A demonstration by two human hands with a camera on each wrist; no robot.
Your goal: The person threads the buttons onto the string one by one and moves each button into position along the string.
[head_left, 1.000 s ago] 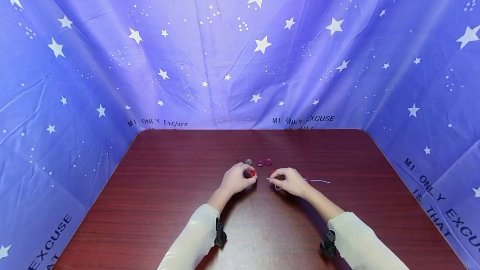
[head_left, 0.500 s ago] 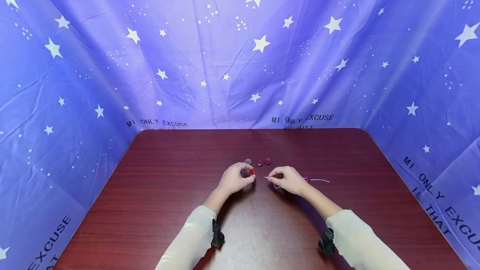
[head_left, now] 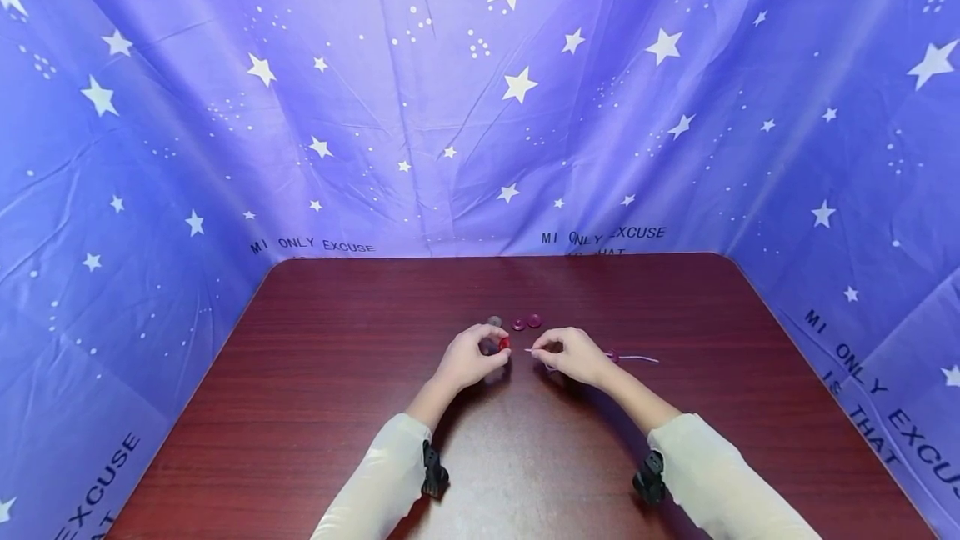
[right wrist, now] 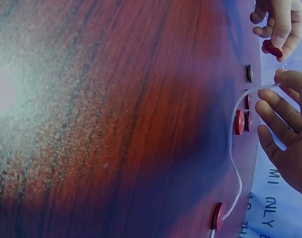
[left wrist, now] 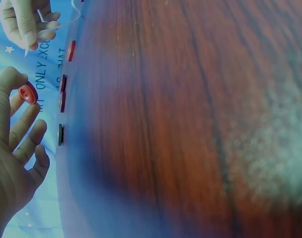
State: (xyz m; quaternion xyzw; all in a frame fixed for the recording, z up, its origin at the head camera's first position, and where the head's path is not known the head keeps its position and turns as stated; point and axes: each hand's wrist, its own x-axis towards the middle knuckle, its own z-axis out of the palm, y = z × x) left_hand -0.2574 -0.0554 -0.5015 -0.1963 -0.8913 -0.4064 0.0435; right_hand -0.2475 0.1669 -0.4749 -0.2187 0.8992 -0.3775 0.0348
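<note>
My left hand (head_left: 467, 358) pinches a red button (left wrist: 28, 92) by its edge between thumb and index finger, slightly above the table. Facing it, my right hand (head_left: 576, 355) pinches a pale string (right wrist: 232, 148) near one end. A short tip of that string points at the red button, with a small gap between them. From the right hand the string runs down to the table and passes through a dark red button (right wrist: 219, 216). Its other end trails off to the right of that button. The remaining fingers of both hands are loosely bent.
Beyond the hands lie a grey button (head_left: 494, 321) and two dark red buttons (head_left: 518, 324) (head_left: 534, 321). Another red button (right wrist: 239, 122) lies close to the right hand. The brown wooden table (head_left: 315, 407) meets a blue star-patterned curtain (head_left: 420, 107) at its back and sides.
My right hand has edged left and slightly away from me, bringing the string's tip a little closer to the red button. The left hand stays nearly still with its button.
</note>
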